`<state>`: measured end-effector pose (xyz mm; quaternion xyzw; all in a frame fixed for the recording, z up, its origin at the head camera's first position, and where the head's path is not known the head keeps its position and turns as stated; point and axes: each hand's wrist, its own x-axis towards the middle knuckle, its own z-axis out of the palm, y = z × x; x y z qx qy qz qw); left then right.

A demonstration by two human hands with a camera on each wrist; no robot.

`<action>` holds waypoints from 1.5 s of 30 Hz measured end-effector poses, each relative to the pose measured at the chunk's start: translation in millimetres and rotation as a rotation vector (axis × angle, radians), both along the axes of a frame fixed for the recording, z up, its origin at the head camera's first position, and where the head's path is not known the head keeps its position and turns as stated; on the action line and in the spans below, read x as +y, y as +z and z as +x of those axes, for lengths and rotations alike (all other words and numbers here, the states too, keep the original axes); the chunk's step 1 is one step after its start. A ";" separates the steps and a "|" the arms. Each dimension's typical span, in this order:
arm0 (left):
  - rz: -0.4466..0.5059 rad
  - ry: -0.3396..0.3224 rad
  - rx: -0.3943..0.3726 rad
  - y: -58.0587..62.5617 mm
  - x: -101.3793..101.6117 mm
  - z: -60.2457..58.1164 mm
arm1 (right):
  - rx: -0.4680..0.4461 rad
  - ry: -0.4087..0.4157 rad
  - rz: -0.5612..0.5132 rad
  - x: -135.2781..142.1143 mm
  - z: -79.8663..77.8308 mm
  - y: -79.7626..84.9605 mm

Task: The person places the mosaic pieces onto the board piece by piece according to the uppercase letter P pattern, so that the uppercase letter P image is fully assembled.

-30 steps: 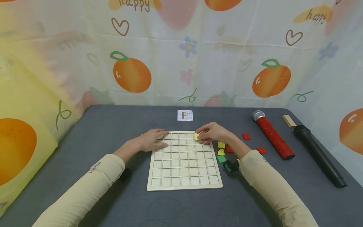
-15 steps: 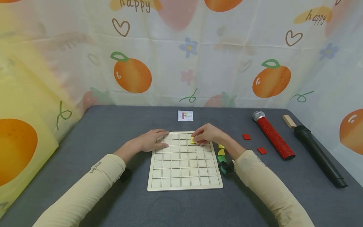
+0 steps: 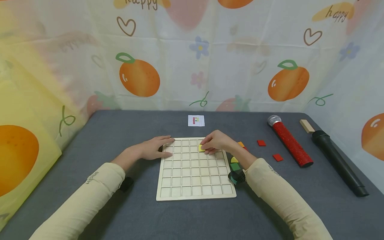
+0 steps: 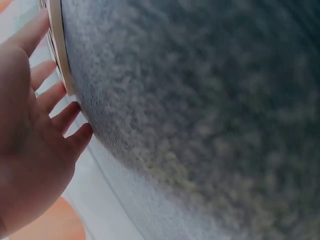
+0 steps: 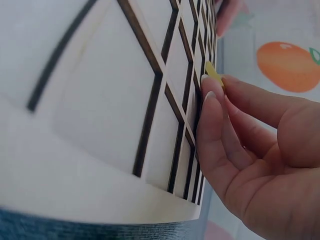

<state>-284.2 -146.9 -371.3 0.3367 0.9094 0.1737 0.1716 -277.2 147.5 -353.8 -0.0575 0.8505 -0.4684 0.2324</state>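
My right hand (image 3: 218,141) pinches yellow tile (image 3: 200,148) off its left, near board's (image 3: 196,199) far edge; left hand (image 3: 152,148) splayed, far-left corner.

The grey table (image 3: 192,218) holds a gridded board (image 3: 195,181), card (image 3: 196,120), microphone (red) (image 3: 291,143) and loose tiles (image 3: 277,157).

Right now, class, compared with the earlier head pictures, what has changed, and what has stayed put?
The right hand still pinches the yellow piece and has moved it left across the far part of the board. The left hand has shifted slightly left too. Nothing was visibly let go. The board, printed card and red microphone stayed in place.
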 end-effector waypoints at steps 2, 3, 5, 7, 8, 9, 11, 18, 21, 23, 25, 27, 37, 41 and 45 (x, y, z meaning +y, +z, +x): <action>0.000 -0.003 -0.007 1.0 -2.0 0.3 | 0.002 -0.007 0.000 -0.3 0.7 0.8; -0.002 -0.003 -0.009 1.4 -2.2 0.5 | 0.001 -0.012 0.001 -0.6 1.0 1.1; -0.006 -0.004 -0.007 1.9 -1.7 0.8 | 0.002 -0.022 0.004 -0.9 1.1 1.7; -0.007 -0.003 -0.003 1.9 -0.7 1.1 | 0.004 -0.031 0.012 -1.5 1.2 2.2; -0.007 -0.003 -0.003 1.9 0.0 1.3 | 0.007 -0.033 0.020 -1.9 1.3 2.4; -0.008 -0.002 -0.004 1.9 0.8 1.7 | 0.012 -0.031 0.030 -2.3 1.6 2.6; -0.007 0.000 -0.006 1.4 1.9 2.3 | 0.025 -0.028 0.053 -3.3 2.0 2.7; -0.009 0.011 -0.008 -0.9 2.8 4.3 | 0.074 -0.012 0.115 -5.0 3.0 0.8; -0.016 0.010 -0.010 -1.0 2.4 4.5 | 0.085 0.002 0.118 -4.3 3.5 -0.1; -0.016 0.011 -0.016 -1.2 2.2 4.3 | 0.091 0.011 0.116 -3.3 4.2 -0.5; -0.015 0.012 -0.024 -0.9 2.2 4.3 | 0.093 0.012 0.105 -1.4 4.9 -1.3; -0.013 0.011 -0.029 -1.4 2.4 4.3 | 0.084 0.010 0.082 1.7 5.1 -2.7; -0.025 0.031 -0.029 1.1 2.8 6.3 | 0.003 -0.007 -0.086 26.6 4.3 1.7; -0.027 0.036 -0.025 2.4 2.3 6.4 | -0.025 0.016 -0.164 40.6 3.0 4.1; -0.027 0.035 -0.014 2.9 2.4 6.0 | -0.054 0.014 -0.248 52.3 3.8 6.6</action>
